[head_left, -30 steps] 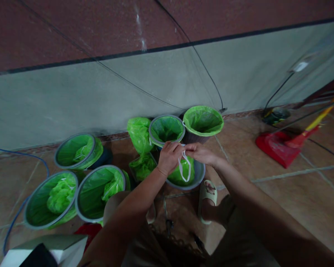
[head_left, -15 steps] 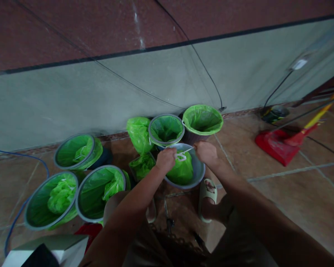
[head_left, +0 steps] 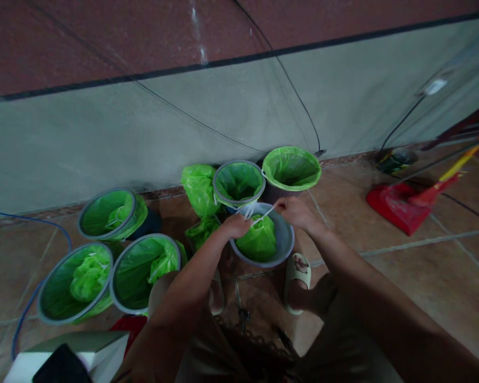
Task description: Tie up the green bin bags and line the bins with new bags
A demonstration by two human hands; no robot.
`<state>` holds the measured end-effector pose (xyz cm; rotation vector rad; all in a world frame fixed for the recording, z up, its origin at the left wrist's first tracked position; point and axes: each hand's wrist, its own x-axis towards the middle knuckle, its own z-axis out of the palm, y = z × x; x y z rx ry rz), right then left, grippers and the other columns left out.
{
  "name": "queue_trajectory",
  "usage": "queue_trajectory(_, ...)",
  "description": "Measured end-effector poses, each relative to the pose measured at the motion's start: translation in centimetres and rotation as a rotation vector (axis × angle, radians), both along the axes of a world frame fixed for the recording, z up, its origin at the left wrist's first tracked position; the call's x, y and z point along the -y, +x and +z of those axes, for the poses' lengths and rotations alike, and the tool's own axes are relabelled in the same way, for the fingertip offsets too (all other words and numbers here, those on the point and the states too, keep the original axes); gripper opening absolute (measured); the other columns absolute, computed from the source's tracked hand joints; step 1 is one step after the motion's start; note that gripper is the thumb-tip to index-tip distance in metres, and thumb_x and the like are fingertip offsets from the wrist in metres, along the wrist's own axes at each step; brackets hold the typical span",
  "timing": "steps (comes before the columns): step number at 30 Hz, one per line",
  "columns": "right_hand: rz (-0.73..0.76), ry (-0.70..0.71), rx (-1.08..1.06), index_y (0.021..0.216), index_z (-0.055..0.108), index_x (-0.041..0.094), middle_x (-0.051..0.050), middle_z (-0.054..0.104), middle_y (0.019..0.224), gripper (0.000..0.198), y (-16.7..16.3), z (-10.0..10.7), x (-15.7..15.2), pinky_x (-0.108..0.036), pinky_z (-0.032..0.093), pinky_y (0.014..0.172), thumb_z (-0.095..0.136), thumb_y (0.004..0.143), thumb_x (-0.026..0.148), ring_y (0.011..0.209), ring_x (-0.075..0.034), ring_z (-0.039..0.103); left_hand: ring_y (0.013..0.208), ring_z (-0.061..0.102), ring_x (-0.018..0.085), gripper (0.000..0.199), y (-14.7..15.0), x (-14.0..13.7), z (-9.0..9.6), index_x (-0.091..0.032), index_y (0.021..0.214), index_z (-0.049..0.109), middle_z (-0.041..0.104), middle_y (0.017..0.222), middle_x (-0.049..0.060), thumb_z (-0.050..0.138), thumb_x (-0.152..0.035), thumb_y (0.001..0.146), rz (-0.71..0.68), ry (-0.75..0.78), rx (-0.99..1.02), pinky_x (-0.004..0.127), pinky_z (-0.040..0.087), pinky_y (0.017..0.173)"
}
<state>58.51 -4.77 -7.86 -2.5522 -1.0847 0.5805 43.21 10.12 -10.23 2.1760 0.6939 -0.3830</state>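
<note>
Left hand: my fingers are curled closed on the white cord, loops of it standing up past my knuckles.
Right hand: my fingertips are pressed together, pinching the cord; which fingers do the gripping is too blurred to tell.
Cord: thin, soft-looking, drawn almost straight between my hands, slanting up toward the right one.
Bag: thin green film, plump and rounded below, creased and gathered at the top under the cord; it sits in the tub, nearer its left side.
Tub: round, grey, smooth-walled, in front of my feet.
Bins behind: a grey-rimmed bin and a dark bin, side by side, both lined with wrinkled green film.
Sack: bulging, crinkled green film, just left of the grey-rimmed bin.
Bins to my left: three bins, round-mouthed, each holding a crumpled green bundle.
Dustpan: red, flat, flaring, well apart on my right.
Floor: brown tiles with pale seams.
Wall: grey below, dark red above.
</note>
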Motion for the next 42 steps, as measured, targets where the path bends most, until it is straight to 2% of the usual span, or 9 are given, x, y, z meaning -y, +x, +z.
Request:
queue_trajectory(5, 0.074, 0.000, -0.073, 0.091, 0.077, 0.015, -0.007, 0.075, 0.085, 0.026, 0.0, -0.1, 0.2, -0.023, 0.042, 0.063, 0.053, 0.083, 0.022, 0.075, -0.017, 0.065, 0.059, 0.060, 0.010, 0.044, 0.4, 0.0, 0.1, -0.015, 0.063, 0.056, 0.065, 0.065, 0.003, 0.059, -0.052, 0.087, 0.423, -0.605, 0.326, 0.019, 0.045, 0.054)
queue_trajectory(9, 0.254, 0.070, -0.308, 0.076, 0.073, 0.015, -0.003, 0.066, 0.064, 0.025, -0.2, -0.8, 0.3, -0.023, 0.038, 0.054, 0.053, 0.082, 0.028, 0.058, -0.013, 0.054, 0.058, 0.062, 0.010, 0.049, 0.6, 0.6, -0.1, -0.014, 0.065, 0.055, 0.071, 0.076, 0.008, 0.054, -0.057, 0.089, 0.493, -0.867, 0.361, 0.021, 0.047, 0.053)
queue_trajectory(14, 0.355, 0.220, -0.440, 0.070, 0.068, 0.016, 0.001, 0.055, 0.058, 0.031, -0.5, -1.2, 0.2, -0.023, 0.034, 0.053, 0.054, 0.082, 0.041, 0.056, -0.011, 0.045, 0.055, 0.055, 0.008, 0.021, 0.8, 0.8, -0.8, -0.013, 0.075, 0.063, 0.060, 0.063, -0.002, 0.071, -0.033, 0.076, 0.369, -0.773, 0.410, 0.023, 0.047, 0.060)
queue_trajectory(18, 0.298, 0.291, -0.411, 0.068, 0.069, 0.016, 0.003, 0.049, 0.056, 0.038, -0.8, -1.4, -0.2, -0.023, 0.032, 0.055, 0.056, 0.082, 0.049, 0.056, -0.010, 0.042, 0.055, 0.046, 0.007, 0.011, 0.9, 0.9, -1.5, -0.014, 0.071, 0.063, 0.052, 0.060, -0.006, 0.071, -0.014, 0.063, 0.093, -0.466, 0.456, 0.020, 0.036, 0.055)
queue_trajectory(22, 0.273, 0.430, -0.376, 0.063, 0.063, 0.016, -0.001, 0.054, 0.069, 0.046, -1.7, -1.5, -0.9, -0.024, 0.038, 0.061, 0.059, 0.082, 0.057, 0.067, -0.012, 0.050, 0.057, 0.045, 0.010, 0.014, 1.0, 1.2, -1.7, -0.015, 0.069, 0.063, 0.053, 0.059, -0.004, 0.063, -0.026, 0.078, -0.083, -0.156, 0.510, 0.022, 0.035, 0.056)
queue_trajectory(25, 0.205, 0.477, -0.553, 0.073, 0.059, 0.017, -0.002, 0.056, 0.071, 0.053, -2.6, -1.4, -1.4, -0.023, 0.042, 0.055, 0.047, 0.086, 0.067, 0.062, -0.012, 0.052, 0.059, 0.050, 0.011, 0.021, 0.8, 1.3, -1.3, -0.016, 0.078, 0.066, 0.061, 0.066, -0.002, 0.051, -0.027, 0.087, -0.122, -0.117, 0.534, 0.023, 0.039, 0.058)
queue_trajectory(32, 0.015, 0.415, -0.663, 0.083, 0.053, 0.019, 0.001, 0.057, 0.065, 0.052, -2.4, -2.0, -1.4, -0.022, 0.042, 0.043, 0.048, 0.083, 0.071, 0.048, -0.010, 0.052, 0.049, 0.053, 0.010, 0.016, 1.0, 1.2, -1.4, -0.018, 0.078, 0.061, 0.058, 0.059, -0.004, 0.047, -0.021, 0.086, 0.085, -0.277, 0.571, 0.022, 0.041, 0.051)
queue_trajectory(37, 0.080, 0.389, -0.677, 0.077, 0.056, 0.017, 0.002, 0.057, 0.060, 0.040, -1.7, -2.0, -0.9, -0.020, 0.039, 0.042, 0.054, 0.086, 0.056, 0.044, -0.007, 0.049, 0.050, 0.058, 0.012, 0.014, 1.3, 1.1, -1.6, -0.016, 0.076, 0.062, 0.062, 0.059, -0.001, 0.061, -0.030, 0.079, 0.432, -0.576, 0.551, 0.025, 0.048, 0.055)
queue_trajectory(42, 0.124, 0.286, -0.821, 0.084, 0.062, 0.017, 0.004, 0.059, 0.058, 0.025, -1.4, -1.9, -0.5, -0.019, 0.035, 0.040, 0.069, 0.072, 0.037, 0.042, -0.007, 0.046, 0.057, 0.059, 0.012, 0.017, 0.8, 0.9, -1.3, -0.014, 0.071, 0.069, 0.065, 0.061, 0.000, 0.076, -0.023, 0.059, 0.495, -0.651, 0.538, 0.025, 0.048, 0.061)
